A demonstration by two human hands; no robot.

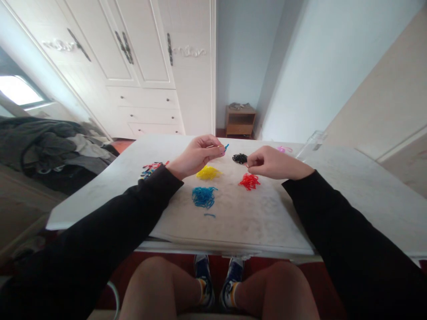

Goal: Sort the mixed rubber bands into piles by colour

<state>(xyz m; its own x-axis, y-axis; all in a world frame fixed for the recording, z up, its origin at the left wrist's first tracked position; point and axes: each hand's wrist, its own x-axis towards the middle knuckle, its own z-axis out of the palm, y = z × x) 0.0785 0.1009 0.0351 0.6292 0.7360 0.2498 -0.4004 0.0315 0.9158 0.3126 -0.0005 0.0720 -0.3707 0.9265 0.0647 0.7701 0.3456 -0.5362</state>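
My left hand is closed in a pinch above the table. A small blue strip sticks out past its fingertips, and a bit of orange shows beside it. My right hand has its fingers pressed together beside a pile of black strips; what they hold, if anything, is hidden. Just below that hand lies a heap of red strips. Under my left hand is a yellow heap. Closer to me lies a blue heap, with one loose blue strip in front of it.
Beside my left wrist, a mixed-colour pile is partly covered by the sleeve. Pink strips and a clear container are at the back right of the white table. Dark clothes are heaped off its left side.
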